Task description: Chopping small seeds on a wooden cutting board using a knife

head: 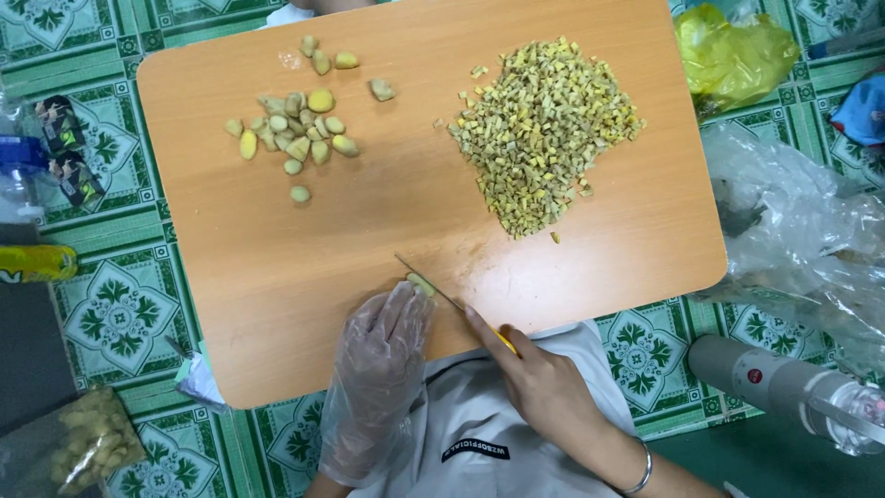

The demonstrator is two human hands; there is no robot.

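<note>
The left hand [378, 369], in a thin clear plastic glove, has its grip pressed down on a small pale ginger piece [421, 284]. The bare right hand [544, 383] has its grip clamped on a knife [433, 284], whose slim blade rests on that piece. Both sit at six o'clock on the smooth wooden board [277, 277]. At one o'clock lies a diced heap [539, 129]; at eleven, peeled chunks [295, 129]. Crinkled plastic bags [793, 221] lie at three o'clock on the green patterned floor [120, 314].

A green patterned floor [120, 318] carries a wooden cutting board [304, 240]. On the board lie a heap of diced ginger [539, 129] at far right and peeled ginger chunks [295, 129] at far left.
</note>
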